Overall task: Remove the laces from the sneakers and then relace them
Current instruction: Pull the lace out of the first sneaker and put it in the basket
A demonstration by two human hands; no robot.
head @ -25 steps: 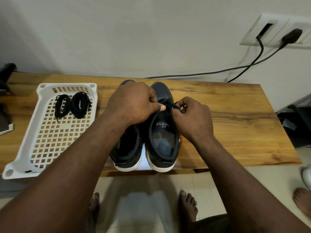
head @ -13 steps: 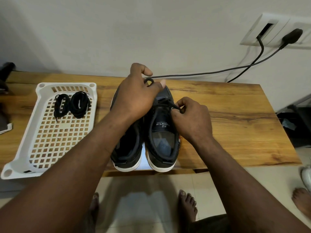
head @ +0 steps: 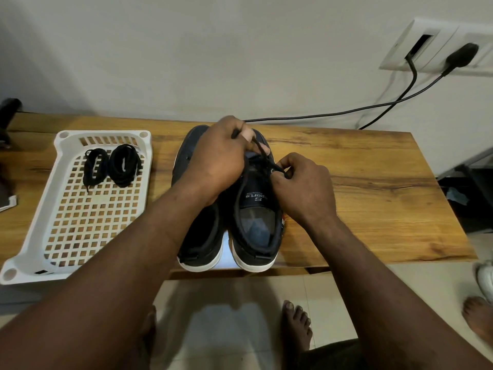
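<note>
Two dark navy sneakers with white soles stand side by side on the wooden table [head: 373, 182], heels toward me. My left hand [head: 216, 156] hovers over the left sneaker [head: 198, 244] and pinches a black lace [head: 260, 153] that runs from the right sneaker [head: 256, 222]. My right hand [head: 304, 182] pinches the same lace at the right sneaker's eyelets. Two coiled black laces [head: 112, 164] lie in the white basket.
A white perforated plastic basket [head: 34, 252] sits at the table's left, overhanging the front edge. Black cables [head: 346, 112] run from wall sockets down behind the table. Bare feet [head: 296, 324] stand on the tiled floor below.
My left hand pulled the lace away from the sneaker toward the far edge, then came back a little. My right hand stayed at the eyelets.
</note>
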